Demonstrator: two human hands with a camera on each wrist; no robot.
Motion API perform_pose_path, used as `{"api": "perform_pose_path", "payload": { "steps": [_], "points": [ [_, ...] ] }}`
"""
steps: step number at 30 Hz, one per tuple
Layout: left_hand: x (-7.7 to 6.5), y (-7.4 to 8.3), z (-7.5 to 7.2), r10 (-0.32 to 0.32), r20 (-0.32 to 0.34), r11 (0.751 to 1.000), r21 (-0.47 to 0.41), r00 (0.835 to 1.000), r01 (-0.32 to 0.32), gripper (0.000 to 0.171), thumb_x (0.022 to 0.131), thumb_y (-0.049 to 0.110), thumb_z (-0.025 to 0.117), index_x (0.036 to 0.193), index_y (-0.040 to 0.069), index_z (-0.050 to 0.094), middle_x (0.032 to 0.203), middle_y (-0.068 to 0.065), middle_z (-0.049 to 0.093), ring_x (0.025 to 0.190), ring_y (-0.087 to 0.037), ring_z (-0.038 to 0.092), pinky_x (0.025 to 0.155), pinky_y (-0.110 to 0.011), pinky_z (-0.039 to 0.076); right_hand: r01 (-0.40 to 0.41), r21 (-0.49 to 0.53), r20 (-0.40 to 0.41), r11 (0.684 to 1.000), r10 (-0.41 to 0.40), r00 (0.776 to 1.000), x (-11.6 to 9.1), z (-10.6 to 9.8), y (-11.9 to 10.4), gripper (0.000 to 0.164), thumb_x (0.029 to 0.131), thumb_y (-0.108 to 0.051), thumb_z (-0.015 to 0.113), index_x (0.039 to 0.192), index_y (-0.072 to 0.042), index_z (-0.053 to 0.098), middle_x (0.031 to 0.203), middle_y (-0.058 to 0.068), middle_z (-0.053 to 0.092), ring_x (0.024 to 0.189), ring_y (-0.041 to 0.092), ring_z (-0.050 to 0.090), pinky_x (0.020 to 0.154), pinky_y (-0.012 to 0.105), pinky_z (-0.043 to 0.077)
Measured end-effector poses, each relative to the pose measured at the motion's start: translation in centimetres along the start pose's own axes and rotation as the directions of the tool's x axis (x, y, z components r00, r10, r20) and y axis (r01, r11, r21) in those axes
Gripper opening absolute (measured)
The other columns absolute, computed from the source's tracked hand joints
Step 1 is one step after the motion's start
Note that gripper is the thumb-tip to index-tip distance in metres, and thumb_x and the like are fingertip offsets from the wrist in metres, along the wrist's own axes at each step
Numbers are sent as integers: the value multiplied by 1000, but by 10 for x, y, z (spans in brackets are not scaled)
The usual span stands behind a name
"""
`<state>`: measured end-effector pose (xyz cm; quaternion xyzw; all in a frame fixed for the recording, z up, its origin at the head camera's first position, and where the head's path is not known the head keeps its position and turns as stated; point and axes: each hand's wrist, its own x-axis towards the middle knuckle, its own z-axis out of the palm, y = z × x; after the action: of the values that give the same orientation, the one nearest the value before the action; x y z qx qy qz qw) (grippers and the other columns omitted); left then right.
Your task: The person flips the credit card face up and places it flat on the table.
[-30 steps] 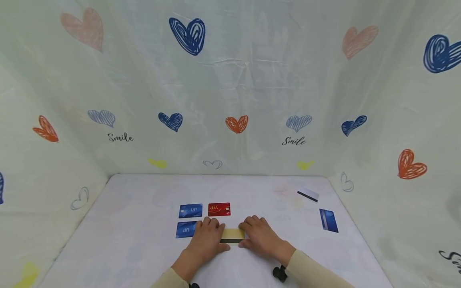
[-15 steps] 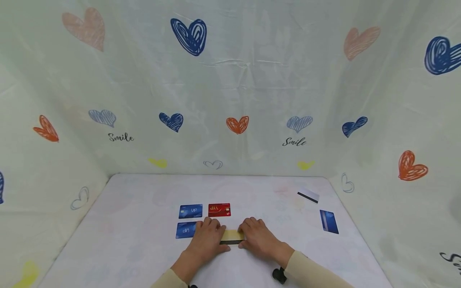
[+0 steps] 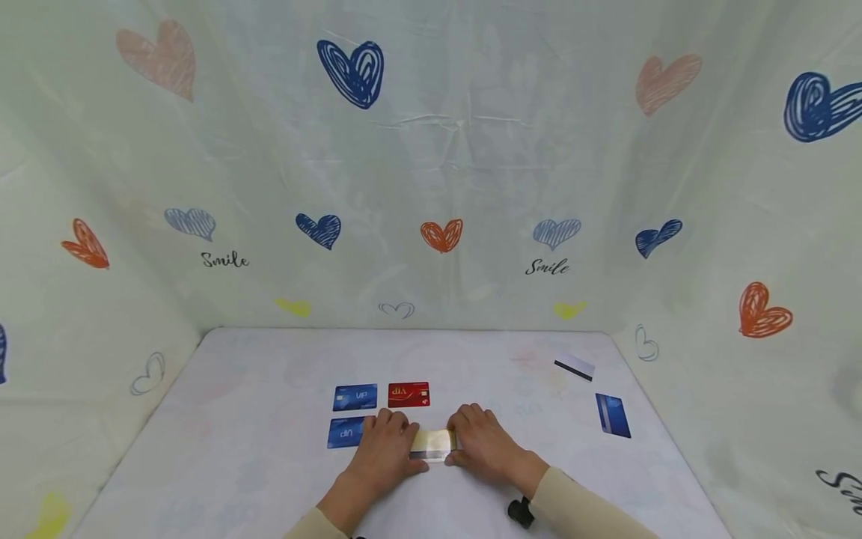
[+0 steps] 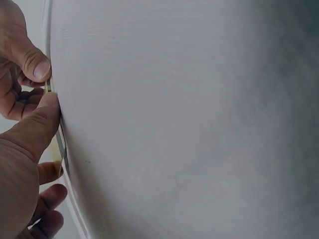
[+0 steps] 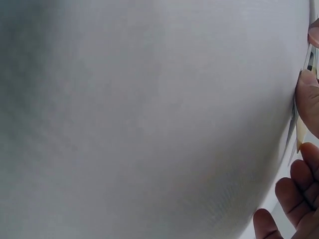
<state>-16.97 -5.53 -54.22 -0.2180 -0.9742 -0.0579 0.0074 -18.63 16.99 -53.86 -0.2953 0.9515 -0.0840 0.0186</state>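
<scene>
Low over the white table, a gold card with a dark stripe spans the gap between two hands. My left hand pinches its left end between thumb and fingers; the right hand pinches the other end likewise. Bright glare lies across the card's face. The left wrist view shows the card edge-on as a thin strip behind the left thumb. In the right wrist view, the right thumb presses on the card's edge. Part of a blue VIP card is hidden by the left hand.
Another blue VIP card and a red VIP card lie beyond the hands. At the right lie a silvery card with a black stripe and a blue striped card. A heart-printed curtain surrounds the white table.
The gold card has changed its angle: a bright glare now covers its face and its dark stripe looks paler. Both hands keep their places and their pinch.
</scene>
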Motion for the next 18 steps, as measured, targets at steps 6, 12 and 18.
{"api": "perform_pose_path", "payload": {
  "steps": [6, 12, 18],
  "points": [
    [-2, -2, -7, 10, 17, 1000, -20, 1000, -10, 66, 79, 58, 88, 129, 17, 73, 122, -5, 66, 116, -27, 52, 97, -51, 46, -4, -4, 17, 1000, 4, 1000, 0, 1, 0, 48, 89, -44, 84, 121, -14, 65, 109, -5, 59, 101, 12, 49, 86, 32, 44],
    [-1, -5, -9, 41, 5, 999, -20, 999, -41, 65, 77, 56, 88, 126, 15, 74, 121, -4, 68, 118, -26, 53, 99, -52, 44, -5, -20, 35, 1000, 5, 999, -1, 1, 1, 52, 89, -49, 83, 125, -15, 66, 116, -3, 62, 106, 14, 52, 90, 36, 49],
    [-1, -9, -14, 62, -65, 998, 1, 996, -62, 62, 80, 57, 85, 126, 17, 75, 122, -3, 69, 119, -25, 53, 99, -53, 45, 18, -37, 8, 999, -18, 1000, 1, 0, 1, 55, 89, -49, 83, 128, -15, 66, 122, -2, 62, 112, 15, 54, 94, 39, 54]
  ]
}}
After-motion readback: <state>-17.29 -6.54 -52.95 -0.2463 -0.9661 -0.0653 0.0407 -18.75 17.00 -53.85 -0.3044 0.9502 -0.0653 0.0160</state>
